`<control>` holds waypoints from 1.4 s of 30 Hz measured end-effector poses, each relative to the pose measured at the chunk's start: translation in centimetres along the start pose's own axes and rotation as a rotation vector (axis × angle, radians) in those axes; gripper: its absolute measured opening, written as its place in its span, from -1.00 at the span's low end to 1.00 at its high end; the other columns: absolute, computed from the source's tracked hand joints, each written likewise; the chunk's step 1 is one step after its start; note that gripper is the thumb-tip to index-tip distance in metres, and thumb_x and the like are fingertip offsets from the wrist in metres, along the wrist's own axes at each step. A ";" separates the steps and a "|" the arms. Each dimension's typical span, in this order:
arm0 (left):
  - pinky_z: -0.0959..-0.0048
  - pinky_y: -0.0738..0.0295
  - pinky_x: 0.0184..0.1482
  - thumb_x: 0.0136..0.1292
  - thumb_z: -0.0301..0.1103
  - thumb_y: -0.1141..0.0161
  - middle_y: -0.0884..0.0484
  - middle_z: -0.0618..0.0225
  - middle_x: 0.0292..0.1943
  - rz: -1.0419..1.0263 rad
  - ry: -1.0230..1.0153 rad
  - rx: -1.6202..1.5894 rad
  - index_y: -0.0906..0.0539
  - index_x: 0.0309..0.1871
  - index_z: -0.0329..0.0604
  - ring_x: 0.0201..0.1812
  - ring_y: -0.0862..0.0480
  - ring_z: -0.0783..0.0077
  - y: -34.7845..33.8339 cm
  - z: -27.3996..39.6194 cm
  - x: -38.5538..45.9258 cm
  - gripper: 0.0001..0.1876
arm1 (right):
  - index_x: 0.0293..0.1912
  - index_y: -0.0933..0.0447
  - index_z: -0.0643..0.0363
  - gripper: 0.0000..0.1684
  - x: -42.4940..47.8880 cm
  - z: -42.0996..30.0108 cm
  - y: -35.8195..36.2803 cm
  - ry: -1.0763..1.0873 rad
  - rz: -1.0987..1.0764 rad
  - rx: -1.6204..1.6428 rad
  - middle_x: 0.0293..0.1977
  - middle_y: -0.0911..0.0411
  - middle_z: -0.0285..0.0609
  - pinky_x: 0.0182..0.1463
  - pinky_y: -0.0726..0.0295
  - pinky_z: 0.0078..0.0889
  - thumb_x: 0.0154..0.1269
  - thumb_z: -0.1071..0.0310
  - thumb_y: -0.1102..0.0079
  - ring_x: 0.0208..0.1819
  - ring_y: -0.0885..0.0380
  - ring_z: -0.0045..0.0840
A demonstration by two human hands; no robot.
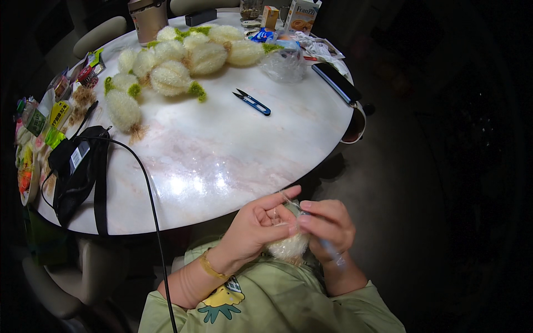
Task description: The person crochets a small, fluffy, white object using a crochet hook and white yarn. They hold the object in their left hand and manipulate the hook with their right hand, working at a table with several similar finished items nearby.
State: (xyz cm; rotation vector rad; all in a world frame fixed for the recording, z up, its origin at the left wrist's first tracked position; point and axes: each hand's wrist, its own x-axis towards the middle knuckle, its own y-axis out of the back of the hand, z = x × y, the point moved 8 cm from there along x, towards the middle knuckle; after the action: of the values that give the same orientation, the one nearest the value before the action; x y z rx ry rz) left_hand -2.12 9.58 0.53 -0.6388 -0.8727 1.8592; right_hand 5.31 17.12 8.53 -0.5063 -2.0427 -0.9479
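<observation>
Over my lap, my left hand (262, 229) pinches a small fuzzy cream crocheted piece (288, 246) between thumb and fingers. A strand of pale yarn (290, 200) runs over its raised index finger. Close against it, my right hand (331, 227) grips a crochet hook with a bluish, translucent handle (332, 251); the hook's tip is hidden at the work. On the table lie several finished-looking cream crocheted pieces (170, 78) with green tops and brown, root-like tufts. Blue-handled thread snips (252, 102) rest apart from them, blades toward the upper left.
The round marble-look table (233, 154) curves before me. A black cable (146, 179) runs from a black bag (81, 179) past my left arm. A smartphone (336, 82) lies at the right edge beside a clear plastic bag (285, 64). A large tumbler (148, 23) stands at the back.
</observation>
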 end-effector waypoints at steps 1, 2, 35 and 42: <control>0.66 -0.50 -0.14 0.15 -0.68 -0.20 -0.63 0.37 -0.29 -0.045 0.058 -0.062 -0.21 0.38 -0.38 -0.27 -0.60 0.65 -0.1 -0.2 0.0 -0.30 | -0.28 -0.59 0.23 -0.87 0.0 1.2 0.3 -0.131 0.030 0.146 -0.27 -0.62 -0.06 -0.32 -0.54 -0.45 0.11 0.46 -0.24 -0.33 -0.57 -0.38; 0.67 -0.50 -0.15 0.14 -0.67 -0.21 -0.64 0.37 -0.31 -0.068 0.090 -0.128 -0.23 0.37 -0.40 -0.27 -0.61 0.65 -0.1 -0.2 0.0 -0.31 | -0.27 -0.51 0.26 -0.88 -0.3 2.8 -0.1 -0.306 0.105 0.545 -0.31 -0.61 0.02 -0.27 -0.55 -0.43 0.29 0.39 -0.12 -0.34 -0.56 -0.34; 0.60 -0.52 -0.07 0.22 -0.58 -0.21 -0.64 0.32 -0.24 0.038 0.055 -0.214 -0.37 0.27 -0.42 -0.19 -0.62 0.59 1.1 -1.3 0.7 -0.47 | -0.21 -0.38 0.21 -0.89 -0.3 1.2 0.3 -0.046 0.025 0.300 -0.32 -0.61 0.00 -0.19 -0.56 -0.32 0.37 0.38 -0.04 -0.38 -0.60 -0.25; 0.62 -0.48 -0.05 0.22 -0.62 -0.19 -0.62 0.35 -0.26 0.052 -0.063 -0.123 -0.29 0.33 -0.39 -0.20 -0.59 0.61 0.7 -1.1 0.3 -0.40 | -0.19 -0.53 0.11 -0.80 -0.7 -1.0 -0.8 0.182 -0.070 -0.151 -0.26 -0.46 -0.21 -0.25 -0.54 -0.41 0.16 0.55 -0.12 -0.26 -0.52 -0.41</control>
State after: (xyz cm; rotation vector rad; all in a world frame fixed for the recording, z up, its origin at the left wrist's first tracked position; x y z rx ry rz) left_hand -1.86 9.96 -0.73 -0.6878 -1.0269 1.8911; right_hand 5.76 15.83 8.01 -0.4140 -1.8449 -1.1543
